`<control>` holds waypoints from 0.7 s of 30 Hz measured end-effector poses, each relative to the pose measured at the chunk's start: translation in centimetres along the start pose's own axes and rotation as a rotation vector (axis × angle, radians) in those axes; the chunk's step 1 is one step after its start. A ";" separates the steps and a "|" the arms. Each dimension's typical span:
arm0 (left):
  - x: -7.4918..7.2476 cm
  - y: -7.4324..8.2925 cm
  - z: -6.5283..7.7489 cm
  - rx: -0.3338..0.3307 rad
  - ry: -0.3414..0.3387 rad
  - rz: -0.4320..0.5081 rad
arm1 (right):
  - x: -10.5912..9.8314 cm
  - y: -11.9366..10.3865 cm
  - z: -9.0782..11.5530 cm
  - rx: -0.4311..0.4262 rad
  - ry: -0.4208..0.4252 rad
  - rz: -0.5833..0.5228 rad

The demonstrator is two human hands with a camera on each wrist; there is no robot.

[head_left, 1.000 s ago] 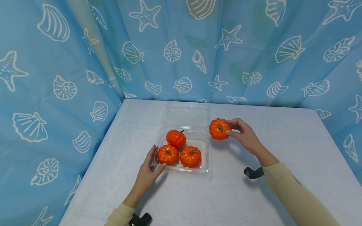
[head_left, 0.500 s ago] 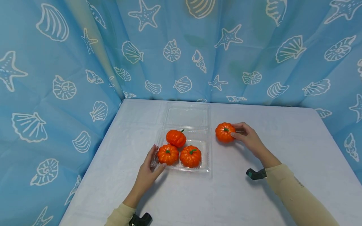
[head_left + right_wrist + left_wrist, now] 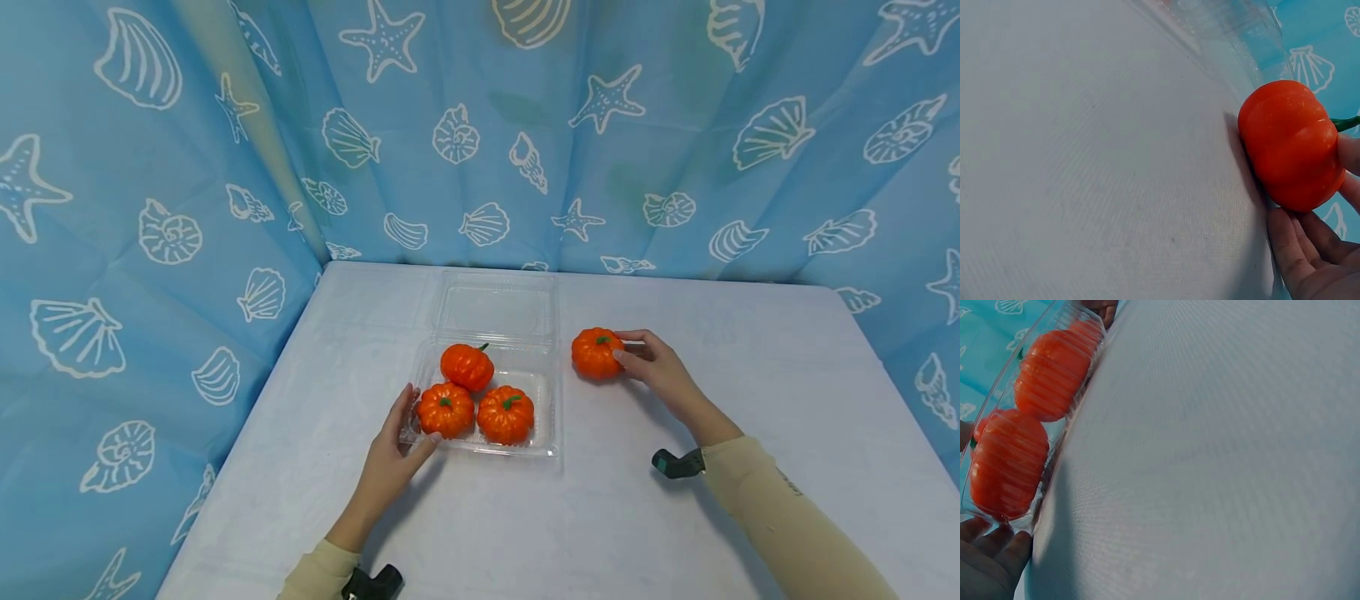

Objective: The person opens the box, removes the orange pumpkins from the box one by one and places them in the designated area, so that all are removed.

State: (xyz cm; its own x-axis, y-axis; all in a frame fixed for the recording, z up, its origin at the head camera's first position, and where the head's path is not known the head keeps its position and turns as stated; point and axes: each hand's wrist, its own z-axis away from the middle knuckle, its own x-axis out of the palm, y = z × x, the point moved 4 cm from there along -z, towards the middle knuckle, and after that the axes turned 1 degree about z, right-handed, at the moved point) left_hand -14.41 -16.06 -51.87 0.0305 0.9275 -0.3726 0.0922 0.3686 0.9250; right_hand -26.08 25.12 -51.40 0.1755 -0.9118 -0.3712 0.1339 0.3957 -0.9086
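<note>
A clear plastic clamshell box (image 3: 546, 417) lies open on the table with three small orange pumpkins in it: one at the back (image 3: 467, 368), one at front left (image 3: 446, 412) and one at front right (image 3: 506, 417). My left hand (image 3: 396, 468) grips the box's left front corner, thumb by the front rim and fingers along the side wall. To the right of the box, my right hand (image 3: 660, 372) holds another orange pumpkin (image 3: 1291, 147) with a green stem. In the right wrist view its underside sits right at the tablecloth, thumb on the upper side and fingers below.
The box's lid (image 3: 495, 307) lies folded back toward the far table edge. A white cloth (image 3: 600, 517) covers the table. Behind and to the left hangs a blue curtain (image 3: 480, 179) with white shells and starfish. Dark wrist cameras sit below both hands.
My right hand has carried its pumpkin slightly right and down toward the tablecloth, then nearly stopped. The left hand, the box and the three pumpkins in it have stayed put.
</note>
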 end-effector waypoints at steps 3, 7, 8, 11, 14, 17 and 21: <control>0.0 0.0 0.0 -0.002 0.000 -0.005 | 0.0 0.1 0.1 0.004 -0.003 -0.004; 0.0 0.0 0.0 -0.004 0.000 -0.011 | -0.1 0.2 0.0 -0.005 -0.007 -0.003; 0.0 0.0 0.0 -0.004 0.000 -0.012 | 0.0 0.2 0.0 -0.007 -0.007 -0.003; 0.0 0.0 0.0 -0.004 0.001 -0.015 | 0.0 0.3 0.0 -0.006 -0.003 -0.003; 0.0 0.0 0.0 -0.005 0.002 -0.020 | 0.0 0.5 -0.1 -0.009 0.002 0.004; 0.0 -0.2 0.0 -0.005 0.001 -0.019 | 0.0 0.7 -0.1 -0.021 0.005 0.013; 0.0 -0.4 0.0 0.000 0.000 -0.009 | 0.0 1.0 -0.1 -0.042 0.008 0.014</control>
State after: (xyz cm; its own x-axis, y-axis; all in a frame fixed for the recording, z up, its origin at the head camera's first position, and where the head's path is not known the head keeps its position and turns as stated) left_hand -14.46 -16.17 -52.27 0.0301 0.9241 -0.3809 0.0923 0.3768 0.9217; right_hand -26.09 25.53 -52.29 0.1694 -0.9071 -0.3853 0.0906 0.4037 -0.9104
